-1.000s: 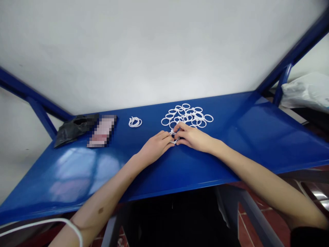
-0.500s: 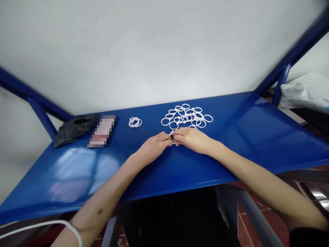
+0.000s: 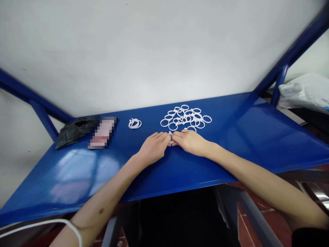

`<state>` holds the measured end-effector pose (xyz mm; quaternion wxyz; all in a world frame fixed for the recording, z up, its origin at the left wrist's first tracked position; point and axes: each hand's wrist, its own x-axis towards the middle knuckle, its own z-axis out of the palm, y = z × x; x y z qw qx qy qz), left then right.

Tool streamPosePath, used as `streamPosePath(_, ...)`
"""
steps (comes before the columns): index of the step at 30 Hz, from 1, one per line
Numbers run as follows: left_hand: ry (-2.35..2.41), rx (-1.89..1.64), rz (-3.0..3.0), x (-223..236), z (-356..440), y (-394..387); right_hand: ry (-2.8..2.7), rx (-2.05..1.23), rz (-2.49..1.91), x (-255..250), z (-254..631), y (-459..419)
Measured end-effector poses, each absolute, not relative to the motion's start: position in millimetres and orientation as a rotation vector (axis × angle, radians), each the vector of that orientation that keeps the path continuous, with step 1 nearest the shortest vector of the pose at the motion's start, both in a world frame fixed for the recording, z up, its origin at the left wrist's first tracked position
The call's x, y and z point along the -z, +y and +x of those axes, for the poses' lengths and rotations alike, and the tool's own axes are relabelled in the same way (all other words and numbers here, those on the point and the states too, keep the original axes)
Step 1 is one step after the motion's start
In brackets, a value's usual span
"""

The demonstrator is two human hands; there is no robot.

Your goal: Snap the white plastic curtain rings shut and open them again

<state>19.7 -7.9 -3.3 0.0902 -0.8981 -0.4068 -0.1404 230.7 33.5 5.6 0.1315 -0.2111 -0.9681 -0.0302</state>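
Observation:
My left hand and my right hand meet over the blue table, their fingertips pressed together. Between them they grip a white plastic ring, which looks like a shower curtain ring; only small bits of it show past the fingers. Just beyond my right hand lies a loose pile of similar white rings, several overlapping. One ring from the pile lies close to the knuckles of my right hand. Farther left, a small separate bunch of white rings rests on the table.
At the left of the table lie a black plastic bag and a blurred pinkish flat object. A pale wall rises behind. Blue frame bars stand at both sides. A white cable crosses the lower left.
My hands have drawn closer together around the ring, and less of it shows. The left hand has turned slightly. The pile and the separate bunch stay where they were.

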Motion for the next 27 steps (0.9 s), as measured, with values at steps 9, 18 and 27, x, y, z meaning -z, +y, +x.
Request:
streamPosePath(9, -1.284, 0.304, -2.545, -11, 21, -15, -2.738, 0.355, -0.669, -23, 222, 19)
streamPosePath(18, -1.208, 0.376, -2.483, -5, 14, -4, -2.671, 0.345, -0.62, -10, 224, 30)
streamPosePath(27, -1.771, 0.38, -2.181, -12, -84, 24, -2.502, 0.154, -0.954, -1, 210, 64)
